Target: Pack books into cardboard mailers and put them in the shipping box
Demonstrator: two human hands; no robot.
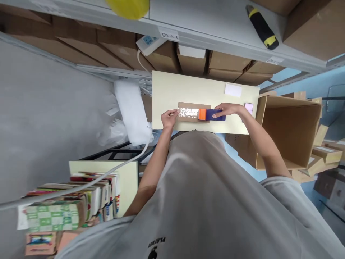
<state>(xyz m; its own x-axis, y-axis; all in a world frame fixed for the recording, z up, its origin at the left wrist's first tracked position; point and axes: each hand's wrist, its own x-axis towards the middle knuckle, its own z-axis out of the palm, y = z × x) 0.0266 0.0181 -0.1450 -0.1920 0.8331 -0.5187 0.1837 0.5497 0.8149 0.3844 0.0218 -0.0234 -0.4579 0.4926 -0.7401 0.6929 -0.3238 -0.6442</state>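
A flat brown cardboard parcel [190, 106] lies on a pale yellow table [167, 90], with a strip of clear shiny tape [188, 113] along its top. My left hand [169, 118] is closed in a pinch on the tape's left end at the parcel's edge. My right hand [228, 109] is wrapped over an orange and blue tape dispenser [211, 114] that rests at the parcel's right end.
A white slip [233, 90] and a phone [249, 107] lie on the table's right part. An open cardboard box [289, 129] stands to the right. Shelves with boxes [215, 61], a yellow-black knife [262, 28], white wrap roll [132, 111] and stacked books [78, 201] surround me.
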